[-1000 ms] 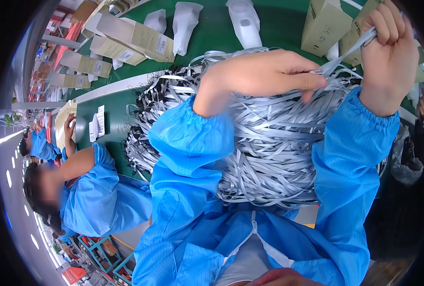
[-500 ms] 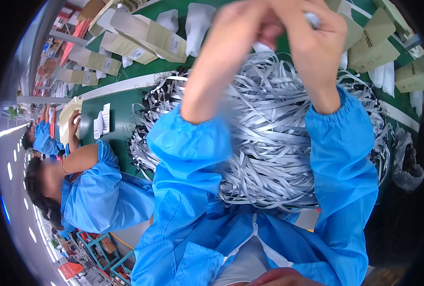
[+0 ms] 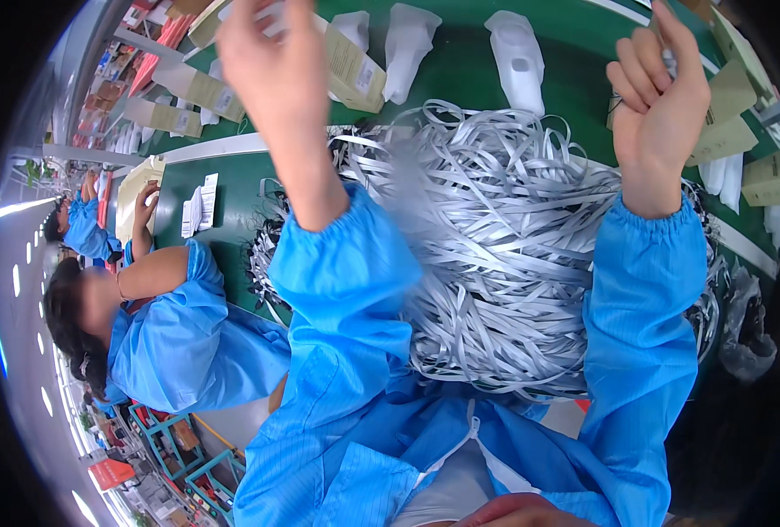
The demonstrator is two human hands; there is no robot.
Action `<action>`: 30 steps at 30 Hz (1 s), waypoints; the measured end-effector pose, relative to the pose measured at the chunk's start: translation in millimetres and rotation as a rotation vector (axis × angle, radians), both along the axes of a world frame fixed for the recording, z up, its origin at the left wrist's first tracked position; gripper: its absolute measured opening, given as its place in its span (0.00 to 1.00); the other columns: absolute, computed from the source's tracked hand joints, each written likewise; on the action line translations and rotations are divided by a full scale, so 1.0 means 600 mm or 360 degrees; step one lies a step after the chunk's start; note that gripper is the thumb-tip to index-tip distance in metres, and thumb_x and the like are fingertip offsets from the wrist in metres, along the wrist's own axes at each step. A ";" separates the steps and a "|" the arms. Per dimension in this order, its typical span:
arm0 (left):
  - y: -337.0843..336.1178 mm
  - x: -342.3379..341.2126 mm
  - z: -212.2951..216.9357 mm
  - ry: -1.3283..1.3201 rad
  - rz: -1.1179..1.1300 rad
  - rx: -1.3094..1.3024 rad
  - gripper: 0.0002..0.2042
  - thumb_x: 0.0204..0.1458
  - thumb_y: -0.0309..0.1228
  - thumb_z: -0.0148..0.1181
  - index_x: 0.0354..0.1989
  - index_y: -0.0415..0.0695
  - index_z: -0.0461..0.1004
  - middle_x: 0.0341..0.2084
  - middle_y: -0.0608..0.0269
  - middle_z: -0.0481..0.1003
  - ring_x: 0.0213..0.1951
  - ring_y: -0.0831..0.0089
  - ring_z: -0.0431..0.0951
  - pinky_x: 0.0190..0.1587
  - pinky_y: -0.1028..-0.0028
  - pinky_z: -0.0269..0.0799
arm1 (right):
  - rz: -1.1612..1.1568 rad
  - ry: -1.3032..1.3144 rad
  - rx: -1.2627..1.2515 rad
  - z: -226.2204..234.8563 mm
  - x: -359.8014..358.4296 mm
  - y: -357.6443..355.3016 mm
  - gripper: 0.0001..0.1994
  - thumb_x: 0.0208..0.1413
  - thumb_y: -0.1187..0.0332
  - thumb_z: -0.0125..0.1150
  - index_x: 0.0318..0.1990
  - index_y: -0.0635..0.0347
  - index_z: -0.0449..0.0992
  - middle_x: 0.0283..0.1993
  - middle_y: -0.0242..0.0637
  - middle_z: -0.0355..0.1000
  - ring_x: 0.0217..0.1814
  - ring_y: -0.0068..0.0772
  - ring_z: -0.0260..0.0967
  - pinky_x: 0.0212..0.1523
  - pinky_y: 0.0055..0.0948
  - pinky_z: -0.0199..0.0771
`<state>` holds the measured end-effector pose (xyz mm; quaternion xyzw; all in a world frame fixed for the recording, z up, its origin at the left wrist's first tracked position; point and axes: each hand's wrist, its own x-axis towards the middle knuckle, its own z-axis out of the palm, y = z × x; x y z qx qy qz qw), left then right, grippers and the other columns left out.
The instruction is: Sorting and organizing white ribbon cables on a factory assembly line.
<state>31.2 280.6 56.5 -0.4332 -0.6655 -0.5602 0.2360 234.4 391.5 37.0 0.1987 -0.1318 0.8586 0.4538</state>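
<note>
A big tangled pile of grey flat straps [image 3: 504,255] lies on the green table [image 3: 574,39] right in front of me. Both my arms, in blue sleeves, are raised above it and held wide apart. My left hand [image 3: 267,53] is high at the upper left, blurred, its fingers bunched near something white that I cannot make out. Over at the upper right, my right hand [image 3: 662,92] has its fingers curled in, with a thin strap end showing at the thumb side.
White moulded pouches [image 3: 517,53] and flat beige cartons [image 3: 355,66] lie beyond the pile; more cartons [image 3: 732,97] sit at the right. A co-worker in a blue coat [image 3: 170,342] sits at my left, near paper slips [image 3: 198,206] on the table.
My hands were together above the pile half a second ago; they have now pulled apart, the left one to the upper left, the right one to the upper right.
</note>
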 end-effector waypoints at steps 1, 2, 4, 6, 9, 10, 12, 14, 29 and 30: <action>-0.011 -0.062 -0.022 0.0174 0.0162 0.0035 0.15 0.61 0.38 0.57 0.45 0.39 0.80 0.31 0.61 0.79 0.40 0.74 0.76 0.44 0.77 0.71 | -0.0498 -0.0741 -0.0097 0.043 -0.004 -0.037 0.09 0.68 0.63 0.51 0.36 0.54 0.68 0.20 0.21 0.46 0.16 0.13 0.38 0.17 0.19 0.38; -0.014 -0.102 -0.040 0.0177 0.0169 0.0038 0.15 0.61 0.38 0.57 0.45 0.39 0.80 0.31 0.61 0.79 0.40 0.74 0.76 0.44 0.77 0.71 | -0.1006 -0.1480 -0.0190 0.064 -0.004 -0.054 0.09 0.69 0.62 0.49 0.38 0.54 0.68 0.21 0.21 0.46 0.17 0.13 0.39 0.17 0.18 0.39; -0.015 -0.171 -0.077 0.0067 0.0126 -0.0018 0.16 0.61 0.40 0.58 0.46 0.39 0.81 0.34 0.58 0.79 0.41 0.74 0.76 0.46 0.77 0.69 | -0.0957 -0.1374 -0.0024 0.051 -0.004 -0.046 0.10 0.70 0.60 0.47 0.39 0.54 0.67 0.23 0.22 0.47 0.18 0.14 0.39 0.17 0.18 0.40; -0.015 -0.172 -0.081 0.0009 0.0096 -0.0050 0.17 0.61 0.41 0.58 0.47 0.40 0.81 0.35 0.57 0.80 0.42 0.74 0.76 0.48 0.77 0.69 | -0.0865 -0.1166 0.0286 0.034 -0.004 -0.034 0.11 0.72 0.58 0.44 0.41 0.54 0.65 0.25 0.23 0.47 0.19 0.15 0.40 0.18 0.18 0.41; -0.006 -0.087 -0.047 -0.0454 -0.0163 -0.0319 0.19 0.61 0.43 0.57 0.48 0.38 0.81 0.35 0.59 0.80 0.41 0.76 0.75 0.48 0.77 0.67 | -0.0912 -0.1082 0.0084 0.044 -0.009 -0.039 0.13 0.73 0.57 0.41 0.42 0.55 0.64 0.27 0.24 0.47 0.21 0.16 0.41 0.20 0.19 0.43; -0.008 -0.065 -0.034 -0.0456 -0.0169 -0.0319 0.19 0.61 0.43 0.57 0.48 0.38 0.81 0.35 0.59 0.80 0.41 0.76 0.75 0.48 0.77 0.67 | -0.0917 -0.1028 -0.0006 0.048 -0.009 -0.043 0.13 0.73 0.56 0.39 0.42 0.55 0.63 0.28 0.24 0.46 0.22 0.17 0.42 0.20 0.19 0.45; -0.019 -0.006 0.003 -0.0419 -0.0416 -0.0392 0.20 0.60 0.44 0.57 0.46 0.39 0.81 0.37 0.57 0.81 0.40 0.69 0.78 0.46 0.72 0.70 | -0.1020 -0.1084 0.0129 0.043 -0.009 -0.047 0.13 0.73 0.56 0.40 0.42 0.56 0.63 0.28 0.25 0.47 0.23 0.18 0.43 0.21 0.20 0.46; -0.016 0.114 0.038 -0.0358 -0.0486 -0.0324 0.13 0.64 0.28 0.51 0.37 0.27 0.75 0.32 0.62 0.76 0.33 0.78 0.73 0.37 0.77 0.67 | -0.1226 -0.1184 0.0406 0.032 -0.008 -0.049 0.14 0.73 0.56 0.41 0.42 0.56 0.63 0.28 0.26 0.48 0.24 0.18 0.44 0.23 0.20 0.48; 0.003 0.161 0.008 -0.0804 -0.1141 -0.0373 0.16 0.66 0.31 0.50 0.38 0.26 0.76 0.33 0.62 0.76 0.33 0.82 0.71 0.37 0.81 0.67 | -0.1435 -0.1966 0.1773 0.012 0.007 -0.061 0.15 0.68 0.62 0.51 0.46 0.69 0.64 0.39 0.49 0.67 0.36 0.44 0.69 0.39 0.35 0.70; 0.005 0.158 0.006 -0.0826 -0.1164 -0.0358 0.16 0.66 0.32 0.50 0.39 0.26 0.76 0.33 0.62 0.76 0.34 0.83 0.70 0.37 0.81 0.66 | -0.1433 -0.1969 0.1772 0.016 0.010 -0.059 0.15 0.68 0.62 0.51 0.46 0.69 0.64 0.39 0.49 0.67 0.36 0.44 0.69 0.39 0.35 0.70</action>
